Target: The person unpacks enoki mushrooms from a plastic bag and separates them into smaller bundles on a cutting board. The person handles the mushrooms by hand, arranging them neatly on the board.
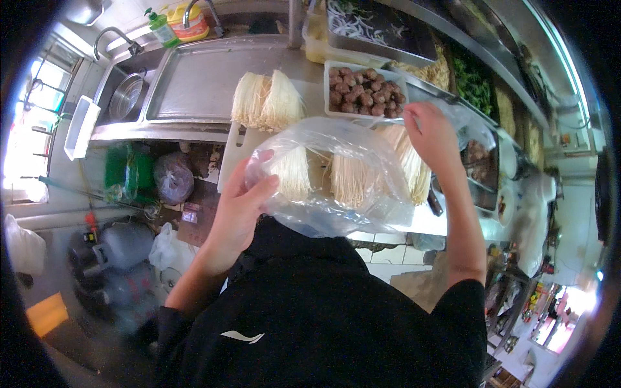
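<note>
A clear plastic bag (335,128) spreads between my two hands, its mouth held wide in a loop. My left hand (242,203) pinches the bag's left edge between thumb and fingers. On the right, my right hand (432,133) grips the bag's upper rim near a white tray of meatballs (366,92). Through and behind the film I see bundles of enoki mushrooms (349,179) on a white cutting board (237,162). Another enoki heap (267,99) sits on the board's far end. A knife's dark handle (435,202) lies below my right wrist.
A steel drainboard (194,87) and a sink (104,102) with a strainer bowl (127,97) are at the left. Sliced onions (354,24) lie in a raised tray at the back. Leafy greens (473,85) line the right. Gas cylinders or jugs (126,245) stand on the floor.
</note>
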`<state>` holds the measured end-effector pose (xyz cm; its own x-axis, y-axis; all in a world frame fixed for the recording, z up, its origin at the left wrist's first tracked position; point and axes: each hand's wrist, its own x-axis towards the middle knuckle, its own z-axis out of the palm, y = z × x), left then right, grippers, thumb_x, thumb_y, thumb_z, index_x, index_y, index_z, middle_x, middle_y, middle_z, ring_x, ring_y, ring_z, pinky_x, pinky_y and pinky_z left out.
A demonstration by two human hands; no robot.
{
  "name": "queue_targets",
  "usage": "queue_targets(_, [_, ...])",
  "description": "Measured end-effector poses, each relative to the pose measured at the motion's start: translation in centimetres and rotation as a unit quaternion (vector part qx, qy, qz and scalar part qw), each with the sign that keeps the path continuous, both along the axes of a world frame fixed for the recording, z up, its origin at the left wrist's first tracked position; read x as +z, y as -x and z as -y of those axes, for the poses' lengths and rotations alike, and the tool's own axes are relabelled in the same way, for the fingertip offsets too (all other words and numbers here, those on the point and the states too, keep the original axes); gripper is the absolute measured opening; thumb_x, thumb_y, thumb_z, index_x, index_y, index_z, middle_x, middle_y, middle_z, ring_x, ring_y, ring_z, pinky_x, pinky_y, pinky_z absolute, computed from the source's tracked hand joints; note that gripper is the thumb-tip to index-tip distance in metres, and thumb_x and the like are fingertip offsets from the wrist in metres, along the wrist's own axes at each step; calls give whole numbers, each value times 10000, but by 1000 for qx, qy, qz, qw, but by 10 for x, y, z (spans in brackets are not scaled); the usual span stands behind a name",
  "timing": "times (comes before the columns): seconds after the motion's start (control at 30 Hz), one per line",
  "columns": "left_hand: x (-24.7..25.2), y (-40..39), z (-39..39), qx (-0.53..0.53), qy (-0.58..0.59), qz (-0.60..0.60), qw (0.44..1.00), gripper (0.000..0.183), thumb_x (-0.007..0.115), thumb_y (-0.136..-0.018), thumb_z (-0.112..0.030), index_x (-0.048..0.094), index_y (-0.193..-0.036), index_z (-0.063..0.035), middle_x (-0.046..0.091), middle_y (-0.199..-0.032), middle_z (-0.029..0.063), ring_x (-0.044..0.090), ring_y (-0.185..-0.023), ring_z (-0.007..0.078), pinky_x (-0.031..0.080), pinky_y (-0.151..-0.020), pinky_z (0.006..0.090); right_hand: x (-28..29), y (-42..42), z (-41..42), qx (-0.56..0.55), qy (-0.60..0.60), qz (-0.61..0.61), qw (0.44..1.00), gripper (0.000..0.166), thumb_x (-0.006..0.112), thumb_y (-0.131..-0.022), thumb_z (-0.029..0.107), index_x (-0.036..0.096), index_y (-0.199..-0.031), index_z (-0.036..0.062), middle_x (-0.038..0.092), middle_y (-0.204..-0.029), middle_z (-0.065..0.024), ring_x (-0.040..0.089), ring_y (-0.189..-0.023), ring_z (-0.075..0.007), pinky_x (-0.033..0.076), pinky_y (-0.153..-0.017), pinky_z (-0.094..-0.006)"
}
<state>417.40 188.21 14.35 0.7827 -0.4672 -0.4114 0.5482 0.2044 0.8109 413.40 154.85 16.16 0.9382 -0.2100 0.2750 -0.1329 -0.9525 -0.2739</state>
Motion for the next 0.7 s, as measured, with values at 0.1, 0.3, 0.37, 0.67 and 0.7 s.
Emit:
queue_targets(0.1, [3,-4,0,32,44,26,998,480,594,-813,-33,437,-1265,-69,557,-922,4,516,-718,58,414,-570,192,51,16,-82,178,-196,-3,964,212,444,-745,-76,614,-842,4,622,-733,-96,616,-663,-169,479,-614,-262])
queue_targets(0.3, [10,-11,-4,-161,99,12,982,524,534,-796,40,360,-1274,-89,540,-922,55,501,-593,79,408,-461,210,-112,-35,-144,170,-266,-209,926,268,534,-842,274,615,-969,52,597,-994,-148,572,-894,-255,444,-817,-382])
queue_targets(0.37, [10,-12,0,-215,97,40,971,564,539,-794,51,328,-1291,-107,530,-849,44,487,-537,85,418,-453,220,-150,-55,-150,190,-149,-195,950,304,556,-842,319,602,-987,55,579,-1009,-121,547,-942,-215,429,-849,-370])
queue_targets(0.67, [-7,-56,-24,-298,119,47,946,586,559,-777,48,304,-1291,-70,523,-818,50,502,-626,82,413,-518,205,-163,-16,-172,-122,-599,-77,788,634,662,-774,246,346,-1276,23,424,-1231,-155,447,-1111,-249,346,-981,-353])
queue_targets(0.7, [-12,-63,-29,-290,120,46,948,582,561,-771,54,317,-1285,-69,528,-816,49,504,-642,78,407,-534,197,-137,-15,-180,-153,-590,-58,791,683,699,-749,213,331,-1291,20,409,-1253,-160,429,-1147,-248,334,-999,-355])
